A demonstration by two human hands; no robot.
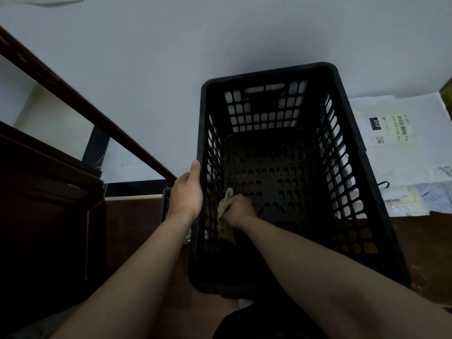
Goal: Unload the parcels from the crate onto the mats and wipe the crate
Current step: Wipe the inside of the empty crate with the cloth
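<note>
**Head view.** The black plastic crate (269, 74) is seen from above, standing just in front of me with its long axis running away. No parcel shows inside it. My left hand (186, 194) clamps the near part of the left rim, with the thumb (195, 167) laid along the top edge and the other fingers hidden behind the wall. My right hand (238, 209) reaches inside, its fingers (233, 200) curled tight round a crumpled pale cloth (227, 234). The cloth presses against the lower left wall where it meets the base. The parcels (401, 133), flat white mailers with printed labels, lie overlapping just beside the crate on its right. I cannot tell what they rest on.

**Handling.** The crate is a rigid moulded shell. Its walls and base are pierced by rounded-rectangular slots, and a handle slot is cut in the far wall. Emptied, it is probably light and liable to slide or tip under rubbing, so a bracing grip on the thick rim or through a handle slot suits it best. The lattice likely snags the cloth and holds dirt in its corners; brownish patches show on the base. The cloth is soft and limp, best bunched in the fist. The mailers look thin, smooth and slippery.
</note>
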